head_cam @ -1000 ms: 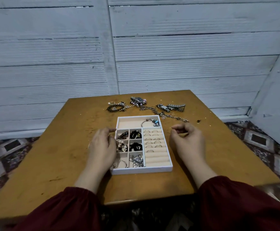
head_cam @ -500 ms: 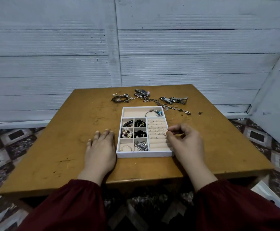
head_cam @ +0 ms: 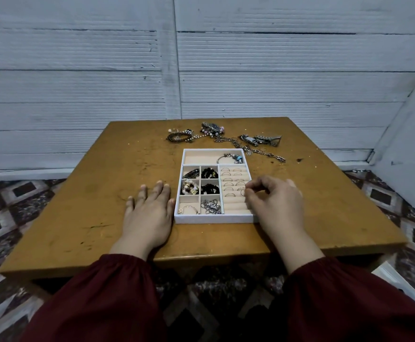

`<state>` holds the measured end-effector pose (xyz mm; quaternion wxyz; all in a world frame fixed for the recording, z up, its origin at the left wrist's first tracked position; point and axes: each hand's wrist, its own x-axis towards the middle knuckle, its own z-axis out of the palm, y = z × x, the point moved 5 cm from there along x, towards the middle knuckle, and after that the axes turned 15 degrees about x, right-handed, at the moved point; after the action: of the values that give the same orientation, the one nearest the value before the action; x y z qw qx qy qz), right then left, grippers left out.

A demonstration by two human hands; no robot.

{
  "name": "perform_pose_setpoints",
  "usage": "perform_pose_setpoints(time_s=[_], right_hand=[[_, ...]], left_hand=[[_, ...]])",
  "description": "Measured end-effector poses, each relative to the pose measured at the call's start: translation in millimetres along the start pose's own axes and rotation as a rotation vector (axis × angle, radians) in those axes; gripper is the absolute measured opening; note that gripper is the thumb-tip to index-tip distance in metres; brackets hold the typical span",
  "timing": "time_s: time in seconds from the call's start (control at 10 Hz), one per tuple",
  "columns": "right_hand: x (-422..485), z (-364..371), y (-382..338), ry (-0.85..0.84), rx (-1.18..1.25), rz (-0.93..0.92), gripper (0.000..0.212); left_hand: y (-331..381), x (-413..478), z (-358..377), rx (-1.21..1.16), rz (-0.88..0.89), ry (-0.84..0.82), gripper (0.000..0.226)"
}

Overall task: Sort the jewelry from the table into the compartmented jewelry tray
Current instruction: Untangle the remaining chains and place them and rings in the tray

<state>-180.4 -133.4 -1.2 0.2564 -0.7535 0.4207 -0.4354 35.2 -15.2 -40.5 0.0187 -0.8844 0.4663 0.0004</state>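
At mid-table [head_cam: 102, 193], a white tray [head_cam: 213, 218], its long side running away from the camera. Flat on the wood just left of the tray, the left hand [head_cam: 149, 213], fingers straight and slightly spread, holding nothing, thumb close against the tray's left wall. Over the tray's right edge, the right hand [head_cam: 275, 203], fingers curled, thumb and forefinger pinching a ring [head_cam: 243, 192] partway down the rolls [head_cam: 234, 206] on the tray's right side; above it rows filled with rings, below it bare rolls. In the wide far compartment, a charm bracelet [head_cam: 231, 157] with a blue bead. In the small left compartments, black beads [head_cam: 210, 172] in two of the middle cells, a pale bead cluster [head_cam: 190, 188] beside them, a pearl strand [head_cam: 189, 209] in the near left cell, and silver chains [head_cam: 211, 207] next to it. Loose on the table beyond the tray, well apart from both hands: dark bracelets [head_cam: 179, 137] at left, a watch [head_cam: 212, 127] in the middle, a second watch [head_cam: 260, 139] at right, and a long chain [head_cam: 265, 154] trailing past the tray's far right corner. Dark red sleeves [head_cam: 107, 292] at the near edge. Behind the table, a white board wall [head_cam: 275, 70]; below it, a patterned floor [head_cam: 16, 206].
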Motion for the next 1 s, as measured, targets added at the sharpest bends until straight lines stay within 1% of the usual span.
perform_pose_setpoints(time_s=[0.3, 0.6, 1.0], right_hand=[[4.5, 4.9, -3.4, -0.009, -0.060, -0.018, 0.003], [3.5, 2.5, -5.4, -0.063, -0.180, 0.003, 0.007], [1.0, 2.4, -3.5, -0.053, -0.215, 0.002, 0.012]], left_hand=[[-0.9, 0.3, 1.5, 0.015, 0.005, 0.002, 0.053], [-1.6, 0.7, 2.8, 0.007, -0.001, 0.015, 0.052], [-0.5, 1.6, 2.1, 0.004, -0.003, 0.011, 0.053]])
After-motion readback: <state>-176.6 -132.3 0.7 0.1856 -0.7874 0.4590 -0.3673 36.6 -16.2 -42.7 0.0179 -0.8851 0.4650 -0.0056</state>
